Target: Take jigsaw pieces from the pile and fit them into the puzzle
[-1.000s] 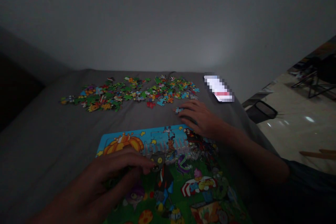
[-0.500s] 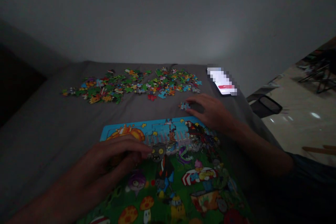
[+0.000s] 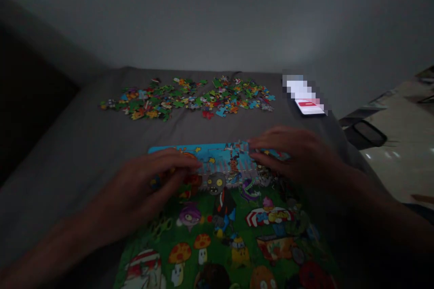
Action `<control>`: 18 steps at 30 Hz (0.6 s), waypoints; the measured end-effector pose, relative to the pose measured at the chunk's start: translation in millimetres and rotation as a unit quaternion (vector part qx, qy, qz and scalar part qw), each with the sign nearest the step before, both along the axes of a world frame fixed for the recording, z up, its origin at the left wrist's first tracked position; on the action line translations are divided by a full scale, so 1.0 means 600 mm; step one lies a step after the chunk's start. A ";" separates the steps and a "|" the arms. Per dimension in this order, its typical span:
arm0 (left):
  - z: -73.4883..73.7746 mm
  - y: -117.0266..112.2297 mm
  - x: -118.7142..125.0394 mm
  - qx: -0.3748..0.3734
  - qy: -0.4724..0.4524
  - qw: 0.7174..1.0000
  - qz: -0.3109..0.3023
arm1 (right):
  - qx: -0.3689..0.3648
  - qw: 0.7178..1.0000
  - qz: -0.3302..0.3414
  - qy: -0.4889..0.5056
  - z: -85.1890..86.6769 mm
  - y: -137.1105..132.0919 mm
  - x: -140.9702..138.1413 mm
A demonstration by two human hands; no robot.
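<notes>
My right hand [image 3: 288,149] is over the top edge of the cartoon puzzle board [image 3: 217,207], pinching a small light-blue puzzle piece [image 3: 243,147] between thumb and fingers. The piece is by the tall striped figure printed on the board's blue strip. On the board's upper left lies my left hand [image 3: 159,176], its fingers together and curled toward the thumb. Whether anything is between those fingertips is hidden. Printed zombies, mushrooms and plants cover the board's green part.
Loose puzzle pieces [image 3: 190,101] are spread in a long heap on the grey cloth [image 3: 111,144] behind the board. To their right lies a lit phone [image 3: 307,99]. A pale wall [image 3: 203,18] rises behind, and the floor [image 3: 400,162] shows at right.
My right hand has brought the puzzle piece from the cloth behind the board down to the board's top edge. My left hand remains on the board's upper left. The view has shifted.
</notes>
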State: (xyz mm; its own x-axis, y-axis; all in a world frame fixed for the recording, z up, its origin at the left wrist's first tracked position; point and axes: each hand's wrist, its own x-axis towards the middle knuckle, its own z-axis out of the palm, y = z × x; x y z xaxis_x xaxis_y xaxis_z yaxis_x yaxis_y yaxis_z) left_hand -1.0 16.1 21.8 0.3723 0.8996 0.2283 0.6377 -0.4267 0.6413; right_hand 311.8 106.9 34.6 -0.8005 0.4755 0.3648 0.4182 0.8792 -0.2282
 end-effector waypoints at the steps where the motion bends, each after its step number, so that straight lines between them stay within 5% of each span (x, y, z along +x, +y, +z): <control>1: 0.002 0.003 -0.003 0.027 0.026 0.999 0.006 | 0.002 0.999 0.033 0.015 0.002 -0.014 -0.006; 7: 0.011 0.011 -0.023 0.086 0.136 0.986 0.032 | 0.018 0.992 0.118 0.042 -0.006 -0.061 -0.035; 18: 0.000 0.015 -0.032 0.087 0.148 0.985 0.014 | 0.022 0.992 0.122 0.019 -0.026 -0.048 -0.022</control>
